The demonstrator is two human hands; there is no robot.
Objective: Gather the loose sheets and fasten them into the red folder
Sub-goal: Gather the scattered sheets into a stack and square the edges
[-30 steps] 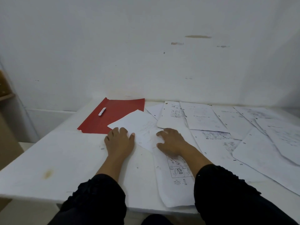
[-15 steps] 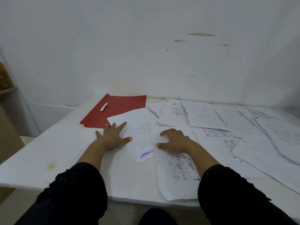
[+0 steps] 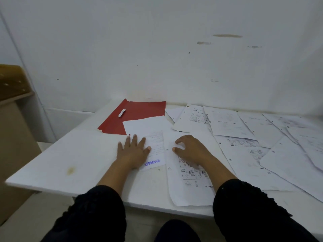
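White wall (image 3: 157, 49) backs a white tabletop (image 3: 61, 158), which sits in a corner beside a brown cabinet (image 3: 14, 119) at the left.

The red folder (image 3: 139, 112) lies flat at the far left of the tabletop, near the wall. A small white clip (image 3: 121, 113) rests on its upper surface. A stamped sheet (image 3: 148, 135) overlaps the near right corner of the folder; a blue "APPROVED" stamp shows at its near end.

The left hand (image 3: 133, 151) lies flat on the left edge of the stamped sheet, partly on the tabletop. Its fingers (image 3: 134, 139) are straight and slightly spread, pressing down and gripping nothing.

The right hand (image 3: 190, 149) rests on a drawing sheet (image 3: 190, 186), which extends past the near edge of the tabletop. Its fingers are curled with the tips touching the paper; the thumb points toward the stamped sheet. No paper is pinched.

Loose sheets (image 3: 244, 133) cover the right half of the tabletop in overlapping layers, several with punched holes along one edge. Black sleeves (image 3: 244, 206) cover both forearms.
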